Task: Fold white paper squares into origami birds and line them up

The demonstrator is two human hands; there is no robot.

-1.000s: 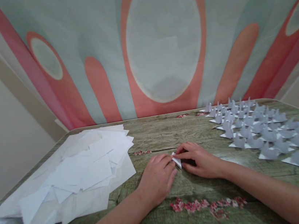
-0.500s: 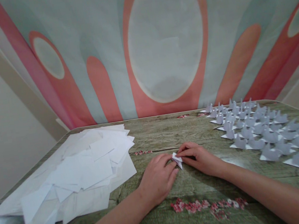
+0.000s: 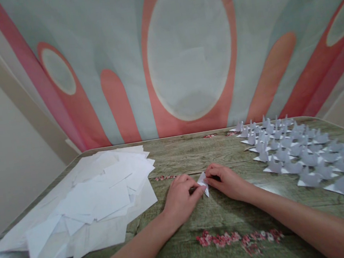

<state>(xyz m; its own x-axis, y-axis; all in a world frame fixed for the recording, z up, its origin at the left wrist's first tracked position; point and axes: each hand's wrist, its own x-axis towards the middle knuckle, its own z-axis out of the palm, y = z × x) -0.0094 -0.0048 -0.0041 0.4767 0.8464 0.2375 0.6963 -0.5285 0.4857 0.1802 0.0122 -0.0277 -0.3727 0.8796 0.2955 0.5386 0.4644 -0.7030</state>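
Observation:
A small piece of folded white paper (image 3: 203,180) is held between my two hands just above the table, its pointed end toward me. From the left, my left hand (image 3: 182,197) pinches it with thumb and fingers. My right hand (image 3: 226,181) grips its right edge between thumb and curled fingers. Parts of the paper are covered by the fingertips, so its full fold cannot be made out.
Loose white sheets (image 3: 104,193) lie in a spread pile on the left of the table. Several rows of folded white paper birds (image 3: 309,158) stand on the right. The wood-patterned table top (image 3: 188,249) has printed pink flowers. A patterned backdrop (image 3: 190,50) rises behind the far edge.
The folded paper now shows longer and more upright between the hands. My left thumb and fingers have shifted on it, and the left fingers are more curled. The view has tilted slightly.

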